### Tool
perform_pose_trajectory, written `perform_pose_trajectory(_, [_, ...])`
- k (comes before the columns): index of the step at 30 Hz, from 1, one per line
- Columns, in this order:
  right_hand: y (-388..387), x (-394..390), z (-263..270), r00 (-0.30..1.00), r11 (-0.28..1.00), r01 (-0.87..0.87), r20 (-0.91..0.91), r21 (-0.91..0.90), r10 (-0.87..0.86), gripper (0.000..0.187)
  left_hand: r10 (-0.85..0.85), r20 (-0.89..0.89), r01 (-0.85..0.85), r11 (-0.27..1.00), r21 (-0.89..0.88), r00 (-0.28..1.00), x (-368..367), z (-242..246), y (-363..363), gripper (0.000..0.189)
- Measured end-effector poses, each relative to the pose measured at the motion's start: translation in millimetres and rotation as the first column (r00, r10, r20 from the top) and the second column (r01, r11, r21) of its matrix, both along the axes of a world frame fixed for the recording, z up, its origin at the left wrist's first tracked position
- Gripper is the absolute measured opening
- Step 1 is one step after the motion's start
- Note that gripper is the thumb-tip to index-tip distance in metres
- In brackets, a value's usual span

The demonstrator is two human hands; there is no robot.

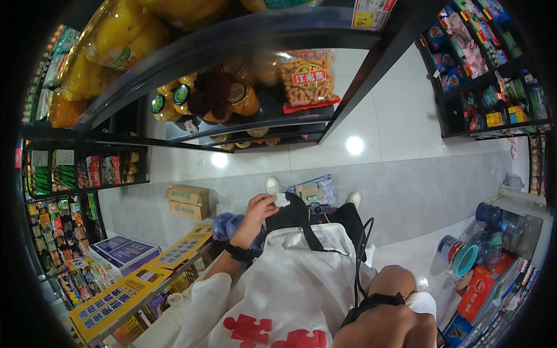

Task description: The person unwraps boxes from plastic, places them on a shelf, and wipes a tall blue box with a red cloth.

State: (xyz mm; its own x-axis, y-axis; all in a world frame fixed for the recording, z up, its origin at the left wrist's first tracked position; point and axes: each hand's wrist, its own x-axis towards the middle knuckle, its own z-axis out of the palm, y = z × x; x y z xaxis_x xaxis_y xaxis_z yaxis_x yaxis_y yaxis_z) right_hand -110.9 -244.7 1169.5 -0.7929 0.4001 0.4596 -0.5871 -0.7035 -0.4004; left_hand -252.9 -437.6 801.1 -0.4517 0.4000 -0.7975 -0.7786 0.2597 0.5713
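Note:
My left hand [263, 208] pinches a small crumpled white piece [282, 199], perhaps tissue or a wipe, between thumb and fingers. It is held out in front of my body, above a black strap or cloth. A black band circles my left wrist. My right arm is bent close to the camera at lower right, with a black band across it; its fingers cannot be made out. Ahead, a low dark shelf [270, 124] bears jars of yellow fruit [246, 99] and a bag of finger-shaped snacks [308, 78]. Another crumpled white piece [190, 126] lies at that shelf's front edge.
Larger fruit jars [126, 35] fill the upper shelf. On the floor are a cardboard box [188, 202], blue packaging [315, 189] between my shoes, and purple-blue wrapped items [227, 226]. Yellow-signed display [122, 300] stands left; teal basin [464, 260] and plastic bottles [509, 222] right.

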Motion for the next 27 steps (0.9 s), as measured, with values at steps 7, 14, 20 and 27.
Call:
perform_pose_trajectory(7, [-12,-1,-2,0.988,0.991,0.111,0.102,0.071,-0.118,0.006,-0.005,-0.010,0.005,1.000,-0.008,1.000,3,-9,-5,0.023])
perform_pose_trajectory(14, [-13,-3,4,0.994,0.995,-0.060,0.097,0.082,0.052,0.012,-0.008,-0.020,0.008,1.000,-0.009,1.000,1,-9,-4,0.022])
perform_pose_trajectory(20, [-89,-8,94,-0.067,0.741,0.002,0.740,0.671,-0.669,0.032,-0.014,-0.030,0.015,0.999,0.034,0.999,0,-5,-4,0.021])
perform_pose_trajectory(27, [-47,-27,1,0.986,0.964,0.154,0.089,-0.217,-0.138,0.009,-0.012,-0.179,0.016,1.000,0.023,0.984,-11,24,20,0.017])
